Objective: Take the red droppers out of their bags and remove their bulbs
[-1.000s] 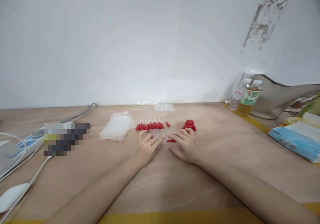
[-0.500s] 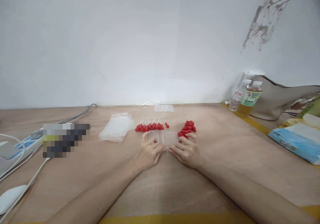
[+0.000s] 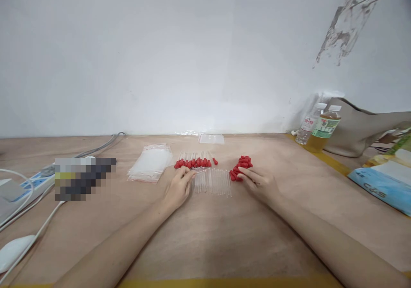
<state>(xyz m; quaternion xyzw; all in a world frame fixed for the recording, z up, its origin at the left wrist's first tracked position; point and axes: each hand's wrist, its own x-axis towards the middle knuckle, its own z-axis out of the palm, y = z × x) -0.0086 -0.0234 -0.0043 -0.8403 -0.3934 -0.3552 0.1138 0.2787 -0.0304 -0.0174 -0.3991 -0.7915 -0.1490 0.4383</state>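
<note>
A row of clear glass tubes (image 3: 212, 182) lies on the table between my hands. My left hand (image 3: 177, 188) rests at the row's left end, fingers pinched on one clear tube. My right hand (image 3: 258, 182) lies to the right of the row, its fingertips touching a small heap of red rubber bulbs (image 3: 241, 167). Whether it holds a bulb is hidden. Behind the row lies a line of tubes fitted with red bulbs (image 3: 193, 163), and one loose red bulb (image 3: 215, 161) sits beside them.
A stack of clear zip bags (image 3: 150, 164) lies at the left, another bag (image 3: 211, 139) by the wall. A power strip (image 3: 28, 185), cables and a white mouse (image 3: 13, 252) are far left. Two bottles (image 3: 321, 125), a beige bag (image 3: 362, 127) and a blue tissue pack (image 3: 382, 185) stand at the right.
Both hands left the middle of the clear tube row. The left moved to its left end and pinched a tube; the right moved out to the red bulb heap.
</note>
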